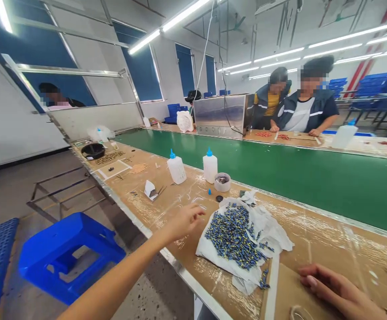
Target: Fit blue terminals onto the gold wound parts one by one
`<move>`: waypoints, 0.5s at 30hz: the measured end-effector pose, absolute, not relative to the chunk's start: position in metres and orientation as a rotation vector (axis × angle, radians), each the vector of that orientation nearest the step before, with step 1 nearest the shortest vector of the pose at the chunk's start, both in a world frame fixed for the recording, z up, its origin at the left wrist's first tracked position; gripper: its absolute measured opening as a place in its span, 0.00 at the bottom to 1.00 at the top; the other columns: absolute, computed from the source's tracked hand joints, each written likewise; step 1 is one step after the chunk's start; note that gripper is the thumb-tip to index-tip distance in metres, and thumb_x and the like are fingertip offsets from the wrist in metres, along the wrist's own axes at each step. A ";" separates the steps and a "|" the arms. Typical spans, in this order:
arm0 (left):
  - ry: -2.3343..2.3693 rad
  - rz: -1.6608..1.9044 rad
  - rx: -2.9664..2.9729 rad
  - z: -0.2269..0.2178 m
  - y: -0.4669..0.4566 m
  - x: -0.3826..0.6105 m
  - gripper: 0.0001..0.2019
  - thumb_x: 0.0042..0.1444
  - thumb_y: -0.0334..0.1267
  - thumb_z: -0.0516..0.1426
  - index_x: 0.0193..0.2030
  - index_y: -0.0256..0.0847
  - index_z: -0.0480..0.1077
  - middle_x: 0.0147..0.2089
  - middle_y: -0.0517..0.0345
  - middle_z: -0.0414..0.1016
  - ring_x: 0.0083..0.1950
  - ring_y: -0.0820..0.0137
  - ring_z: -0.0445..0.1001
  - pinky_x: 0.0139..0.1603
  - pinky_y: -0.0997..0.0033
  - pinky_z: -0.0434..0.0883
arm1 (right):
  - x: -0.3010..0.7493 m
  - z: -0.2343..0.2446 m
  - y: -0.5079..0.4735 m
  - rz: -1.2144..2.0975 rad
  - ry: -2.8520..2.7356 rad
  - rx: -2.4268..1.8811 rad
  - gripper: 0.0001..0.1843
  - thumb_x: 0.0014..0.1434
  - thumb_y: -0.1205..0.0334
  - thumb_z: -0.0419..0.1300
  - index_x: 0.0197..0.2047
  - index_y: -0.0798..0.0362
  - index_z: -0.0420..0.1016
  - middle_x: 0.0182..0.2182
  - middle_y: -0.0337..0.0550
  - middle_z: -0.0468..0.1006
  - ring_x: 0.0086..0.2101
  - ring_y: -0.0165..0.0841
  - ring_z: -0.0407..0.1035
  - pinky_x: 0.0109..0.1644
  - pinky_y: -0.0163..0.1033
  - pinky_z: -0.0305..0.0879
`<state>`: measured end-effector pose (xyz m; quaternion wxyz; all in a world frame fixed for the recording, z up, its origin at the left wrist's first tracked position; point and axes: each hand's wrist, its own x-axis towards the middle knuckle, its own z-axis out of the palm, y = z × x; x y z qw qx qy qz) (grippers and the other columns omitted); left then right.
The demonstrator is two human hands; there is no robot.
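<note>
My left hand reaches over the brown worktable, fingers loosely curled with the tips together, just left of a white plastic sheet heaped with several small blue and yellow parts. I cannot make out anything between its fingers. My right hand lies flat on the table near the front edge, fingers stretched out, right of the heap and holding nothing.
Two white squeeze bottles with blue caps and a small round tub stand behind the heap. A green conveyor belt runs beyond. Two people sit across it. A blue stool stands on the floor at left.
</note>
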<state>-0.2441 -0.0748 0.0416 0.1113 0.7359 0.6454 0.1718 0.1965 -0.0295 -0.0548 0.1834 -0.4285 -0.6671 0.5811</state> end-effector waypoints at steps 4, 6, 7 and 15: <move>1.598 0.300 2.387 0.048 -0.043 -0.153 0.11 0.57 0.37 0.58 0.48 0.44 0.71 0.47 0.55 0.73 0.47 0.66 0.72 0.48 0.70 0.67 | 0.193 -0.040 -0.028 1.630 -1.911 -1.129 0.21 0.61 0.43 0.54 0.44 0.51 0.75 0.36 0.44 0.77 0.38 0.39 0.70 0.43 0.38 0.67; 1.666 0.164 2.339 0.047 -0.023 -0.120 0.14 0.54 0.37 0.61 0.48 0.44 0.71 0.48 0.53 0.74 0.50 0.63 0.72 0.50 0.68 0.66 | 0.193 -0.036 -0.026 1.645 -1.906 -1.084 0.21 0.62 0.43 0.54 0.43 0.52 0.74 0.34 0.43 0.75 0.34 0.36 0.68 0.40 0.38 0.66; 1.690 0.132 2.324 0.046 -0.012 -0.107 0.14 0.51 0.36 0.63 0.46 0.41 0.72 0.46 0.51 0.75 0.48 0.61 0.72 0.48 0.67 0.67 | 0.192 -0.034 -0.025 1.658 -1.894 -1.070 0.22 0.62 0.42 0.53 0.42 0.53 0.74 0.34 0.43 0.75 0.33 0.35 0.67 0.38 0.37 0.65; 1.909 0.069 2.167 0.034 0.031 -0.083 0.06 0.41 0.23 0.61 0.26 0.36 0.71 0.32 0.48 0.76 0.39 0.57 0.75 0.39 0.67 0.66 | 0.186 -0.036 -0.025 1.611 -1.793 -1.025 0.21 0.62 0.43 0.53 0.40 0.55 0.70 0.31 0.41 0.74 0.27 0.30 0.63 0.30 0.34 0.58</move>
